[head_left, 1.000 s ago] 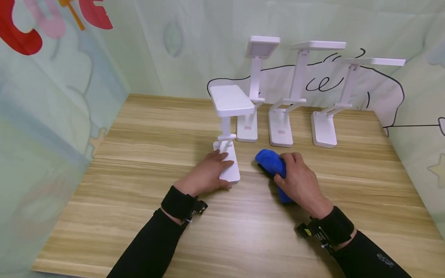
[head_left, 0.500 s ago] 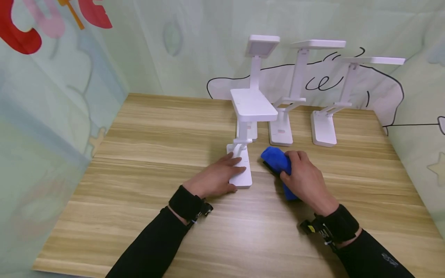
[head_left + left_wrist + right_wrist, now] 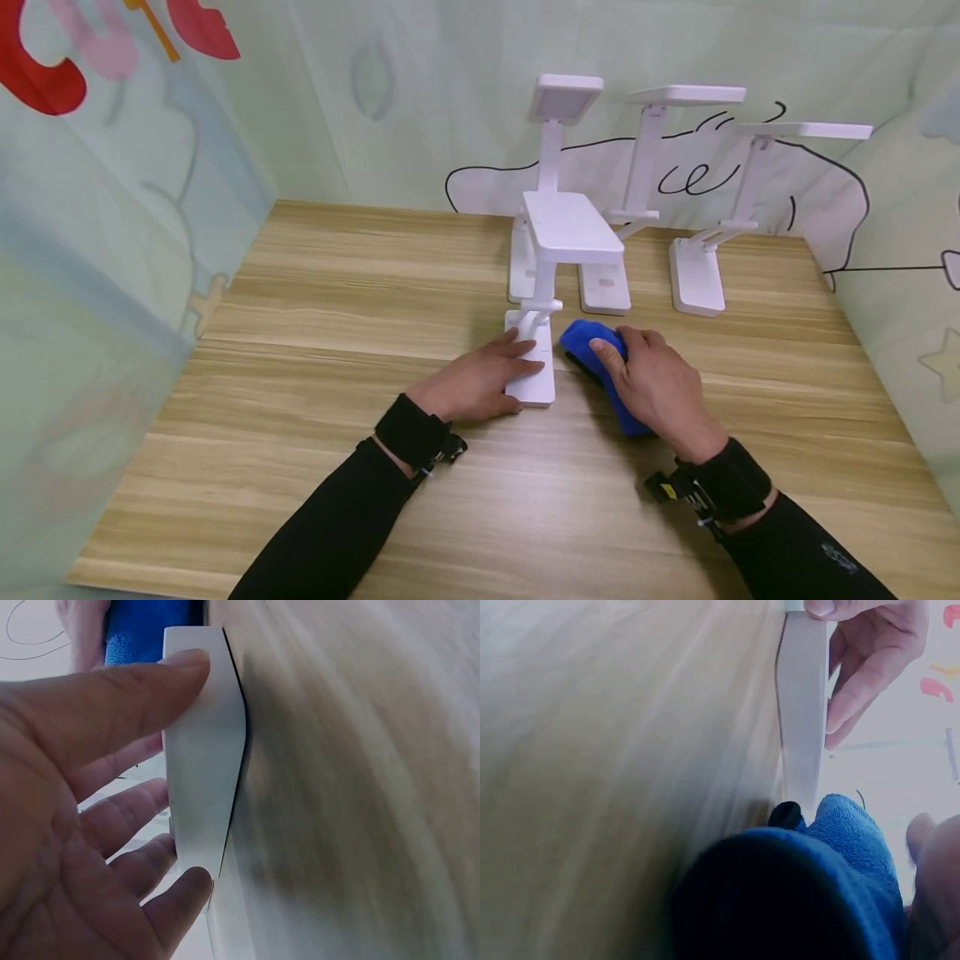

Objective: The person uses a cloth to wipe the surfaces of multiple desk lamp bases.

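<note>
A white desk lamp (image 3: 573, 229) stands upright in the middle of the table, in front of a row of similar lamps. My left hand (image 3: 480, 379) lies across its base (image 3: 202, 772) with fairly straight fingers. In the left wrist view the thumb touches the base's side, and the little finger touches it farther along. Just right of the base, my right hand (image 3: 660, 383) holds a folded blue cloth (image 3: 581, 337) against the table. Its thumb (image 3: 922, 836) is raised off the cloth, and its other fingers are mostly hidden. Something black shows under the cloth's edge.
Behind the front lamp stand a left lamp (image 3: 567, 98), a middle lamp (image 3: 641, 167) and a right lamp (image 3: 699, 279) on the wooden table (image 3: 315, 333). The front lamp's head overlaps two of them in the head view. A printed curtain (image 3: 420, 100) hangs behind.
My left hand has slid the front lamp to the right, toward the blue cloth. My right hand and the cloth have shifted slightly right, and its thumb has lifted.
</note>
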Demonstrator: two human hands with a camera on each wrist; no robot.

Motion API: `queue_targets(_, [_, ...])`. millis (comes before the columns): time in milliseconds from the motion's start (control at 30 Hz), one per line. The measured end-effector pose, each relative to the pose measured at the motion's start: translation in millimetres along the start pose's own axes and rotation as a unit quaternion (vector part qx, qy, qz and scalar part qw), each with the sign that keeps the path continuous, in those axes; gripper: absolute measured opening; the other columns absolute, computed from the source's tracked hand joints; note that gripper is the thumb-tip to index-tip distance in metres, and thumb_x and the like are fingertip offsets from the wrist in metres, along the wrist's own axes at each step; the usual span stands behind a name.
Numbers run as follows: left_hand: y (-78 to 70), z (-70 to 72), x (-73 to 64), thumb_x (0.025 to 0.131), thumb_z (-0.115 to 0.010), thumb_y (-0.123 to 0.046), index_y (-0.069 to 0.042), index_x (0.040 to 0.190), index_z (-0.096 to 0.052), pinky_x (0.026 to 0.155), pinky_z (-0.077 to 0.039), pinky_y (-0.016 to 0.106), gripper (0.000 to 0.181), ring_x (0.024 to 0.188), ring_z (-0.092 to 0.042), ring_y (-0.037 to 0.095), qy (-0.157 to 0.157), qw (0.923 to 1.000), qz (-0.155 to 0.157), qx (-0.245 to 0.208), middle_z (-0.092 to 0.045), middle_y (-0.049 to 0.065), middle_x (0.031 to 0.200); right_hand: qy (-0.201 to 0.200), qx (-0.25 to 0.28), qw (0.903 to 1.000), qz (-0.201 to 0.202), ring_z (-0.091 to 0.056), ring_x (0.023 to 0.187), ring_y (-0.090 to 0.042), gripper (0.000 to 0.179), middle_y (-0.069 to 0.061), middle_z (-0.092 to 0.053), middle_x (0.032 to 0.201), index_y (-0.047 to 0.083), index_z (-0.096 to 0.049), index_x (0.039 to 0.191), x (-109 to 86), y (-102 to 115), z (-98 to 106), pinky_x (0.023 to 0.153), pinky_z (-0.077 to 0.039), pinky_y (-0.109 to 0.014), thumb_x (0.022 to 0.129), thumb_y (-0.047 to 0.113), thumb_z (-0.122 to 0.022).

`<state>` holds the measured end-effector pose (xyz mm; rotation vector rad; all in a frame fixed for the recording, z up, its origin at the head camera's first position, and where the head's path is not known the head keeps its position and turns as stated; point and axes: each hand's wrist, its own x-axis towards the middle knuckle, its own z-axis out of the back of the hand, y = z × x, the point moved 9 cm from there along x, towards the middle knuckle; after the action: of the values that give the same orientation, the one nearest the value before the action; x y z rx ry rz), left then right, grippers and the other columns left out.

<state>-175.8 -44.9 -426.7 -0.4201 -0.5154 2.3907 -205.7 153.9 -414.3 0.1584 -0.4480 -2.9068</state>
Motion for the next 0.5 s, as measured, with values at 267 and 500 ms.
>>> queue_targets(267, [2.0,-0.7,-0.4,0.100,-0.075,-0.027,-0.018,0.157,-0.053,0.129,-0.029,0.042,0.062,0.164,-0.017,0.029,0.000,1.0000,0.005,-0.007,-0.035,0.005,0.172,-0.008,-0.007,0.9999,-0.008,-0.069,0.079,-0.037,0.053,-0.029,-0.069,0.102,-0.012,-0.056,0.126,2.5,-1.0,-2.4,0.068,-0.059,-0.057,0.104,0.036,-0.064])
queue_targets(500, [1.8,-1.7,-0.9,0.099,-0.075,-0.027,-0.017,0.157,-0.053,0.128,-0.030,0.041,0.062,0.164,-0.016,0.029,0.000,1.0000,-0.002,-0.008,-0.034,0.006,0.172,-0.140,-0.049,0.9834,0.104,-0.068,0.097,-0.052,0.044,-0.035,-0.069,0.114,-0.009,-0.058,0.127,-3.6,14.5,25.1,0.080,-0.056,-0.066,0.088,0.001,-0.074])
